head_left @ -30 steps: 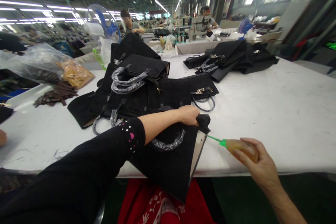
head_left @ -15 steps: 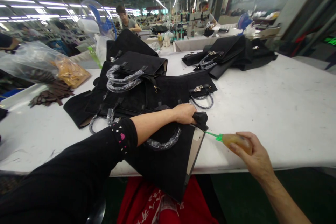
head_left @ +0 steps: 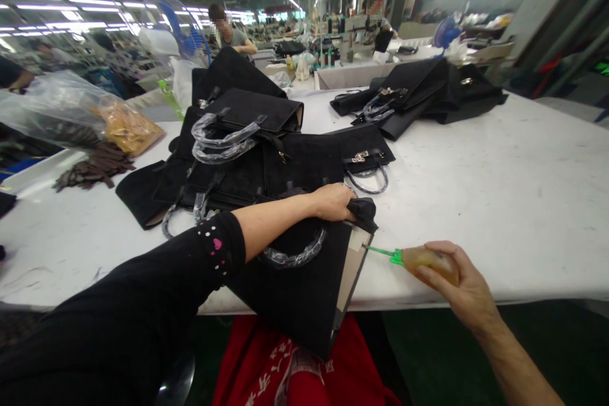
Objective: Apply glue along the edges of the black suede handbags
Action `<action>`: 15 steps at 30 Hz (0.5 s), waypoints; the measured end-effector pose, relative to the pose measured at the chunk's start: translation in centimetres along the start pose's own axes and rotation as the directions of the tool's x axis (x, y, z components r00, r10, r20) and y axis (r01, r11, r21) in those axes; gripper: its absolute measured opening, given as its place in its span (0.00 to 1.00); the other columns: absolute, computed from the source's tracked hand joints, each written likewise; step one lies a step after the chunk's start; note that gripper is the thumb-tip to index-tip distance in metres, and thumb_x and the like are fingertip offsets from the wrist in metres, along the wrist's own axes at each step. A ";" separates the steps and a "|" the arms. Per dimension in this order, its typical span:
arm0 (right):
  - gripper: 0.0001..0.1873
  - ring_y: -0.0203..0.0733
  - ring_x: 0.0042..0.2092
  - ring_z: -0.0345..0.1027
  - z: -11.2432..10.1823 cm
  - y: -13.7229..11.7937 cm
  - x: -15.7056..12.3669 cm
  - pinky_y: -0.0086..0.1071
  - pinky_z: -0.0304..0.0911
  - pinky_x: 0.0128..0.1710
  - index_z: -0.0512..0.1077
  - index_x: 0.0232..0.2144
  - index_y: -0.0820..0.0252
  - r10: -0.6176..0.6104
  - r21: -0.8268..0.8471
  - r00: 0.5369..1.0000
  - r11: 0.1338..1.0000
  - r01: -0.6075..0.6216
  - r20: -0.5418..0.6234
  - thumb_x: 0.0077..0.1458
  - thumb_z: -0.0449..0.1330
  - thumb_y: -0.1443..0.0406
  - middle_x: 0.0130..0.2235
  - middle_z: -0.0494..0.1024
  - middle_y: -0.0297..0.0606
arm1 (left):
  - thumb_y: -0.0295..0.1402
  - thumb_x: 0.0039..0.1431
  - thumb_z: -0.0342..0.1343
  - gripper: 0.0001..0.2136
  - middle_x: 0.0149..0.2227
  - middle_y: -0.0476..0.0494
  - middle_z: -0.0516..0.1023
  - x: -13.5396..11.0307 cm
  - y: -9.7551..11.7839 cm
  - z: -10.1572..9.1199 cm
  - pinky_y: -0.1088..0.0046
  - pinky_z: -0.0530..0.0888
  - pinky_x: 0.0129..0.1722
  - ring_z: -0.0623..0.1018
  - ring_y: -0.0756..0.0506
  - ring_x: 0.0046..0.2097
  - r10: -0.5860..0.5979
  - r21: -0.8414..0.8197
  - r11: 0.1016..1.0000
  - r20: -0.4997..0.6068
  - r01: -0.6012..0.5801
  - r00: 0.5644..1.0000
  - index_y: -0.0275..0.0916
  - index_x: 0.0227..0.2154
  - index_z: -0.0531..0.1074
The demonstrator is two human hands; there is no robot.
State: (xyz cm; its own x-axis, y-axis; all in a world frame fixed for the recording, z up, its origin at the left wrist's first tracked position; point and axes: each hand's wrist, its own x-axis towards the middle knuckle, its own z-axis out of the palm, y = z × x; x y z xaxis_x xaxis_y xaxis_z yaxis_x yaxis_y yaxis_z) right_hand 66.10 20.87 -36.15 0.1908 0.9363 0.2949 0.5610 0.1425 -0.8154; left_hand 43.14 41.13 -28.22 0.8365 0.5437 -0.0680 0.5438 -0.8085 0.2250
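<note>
A black handbag point(head_left: 285, 295) lies on the front edge of the table and overhangs it towards my lap. My left hand point(head_left: 333, 202) is closed on a folded-back black flap point(head_left: 364, 212) at the bag's upper right corner. Along that side a beige lining strip point(head_left: 352, 263) is exposed. My right hand point(head_left: 459, 279) grips a soft amber glue bottle point(head_left: 431, 263) with a thin green nozzle point(head_left: 380, 250). The nozzle's tip is at the edge of the beige strip. A plastic-wrapped handle point(head_left: 297, 254) lies on the bag below my left forearm.
More black handbags point(head_left: 302, 162) are heaped just behind my left hand. Another pile of black bags point(head_left: 413, 92) lies at the far right. Dark strips point(head_left: 92, 168) and a clear plastic bag point(head_left: 61, 111) sit at left. A blue fan point(head_left: 183, 32) and a person point(head_left: 231, 35) are beyond the table.
The nozzle tip has moved slightly down and left, from beside the flap onto the beige strip's edge. My left hand still holds the flap in nearly the same place.
</note>
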 end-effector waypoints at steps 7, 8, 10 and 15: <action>0.18 0.47 0.41 0.69 0.3 0.3 -0.5 0.39 0.68 0.39 0.67 0.42 0.53 -0.070 0.000 0.998 0.998 0.070 0.011 0.51 0.62 0.55 0.41 0.72 0.39 | 0.42 0.47 0.59 0.11 0.26 0.47 0.76 -0.2 -0.2 0.1 0.76 0.64 0.26 0.75 0.46 0.30 -0.001 -0.042 0.999 -0.022 0.000 1.000 0.40 0.27 0.76; 0.18 0.47 0.41 0.69 0.3 0.3 -0.5 0.39 0.68 0.39 0.67 0.42 0.54 -0.084 -0.012 0.996 0.996 0.083 -0.028 0.51 0.62 0.55 0.41 0.72 0.39 | 0.42 0.48 0.59 0.11 0.26 0.47 0.76 -0.2 -0.2 0.2 0.75 0.64 0.26 0.75 0.46 0.29 -0.006 -0.038 0.999 -0.026 0.005 1.000 0.40 0.27 0.76; 0.17 0.47 0.42 0.69 0.4 0.3 -0.6 0.39 0.68 0.39 0.67 0.43 0.54 -0.103 -0.014 0.995 0.995 0.103 0.003 0.52 0.62 0.55 0.41 0.72 0.39 | 0.44 0.48 0.58 0.12 0.26 0.46 0.76 -0.2 -0.2 0.3 0.75 0.64 0.27 0.75 0.46 0.29 -0.010 -0.031 0.999 -0.035 0.009 0.999 0.40 0.27 0.76; 0.17 0.47 0.44 0.68 0.4 0.1 -1.3 0.40 0.68 0.42 0.67 0.44 0.53 -0.124 0.001 0.990 0.992 0.124 0.074 0.53 0.62 0.57 0.43 0.71 0.39 | 0.42 0.48 0.59 0.11 0.27 0.47 0.77 -0.3 -0.2 0.2 0.76 0.65 0.28 0.75 0.47 0.30 -0.025 -0.047 0.999 -0.037 0.023 0.999 0.40 0.29 0.77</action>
State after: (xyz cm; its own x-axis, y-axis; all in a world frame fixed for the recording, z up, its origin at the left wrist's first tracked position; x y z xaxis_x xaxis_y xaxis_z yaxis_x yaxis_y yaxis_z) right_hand 65.59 19.75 -36.83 0.0598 0.9325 0.3561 0.5793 0.2581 -0.7732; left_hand 42.83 41.06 -28.43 0.8199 0.5713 -0.0377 0.5589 -0.7843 0.2692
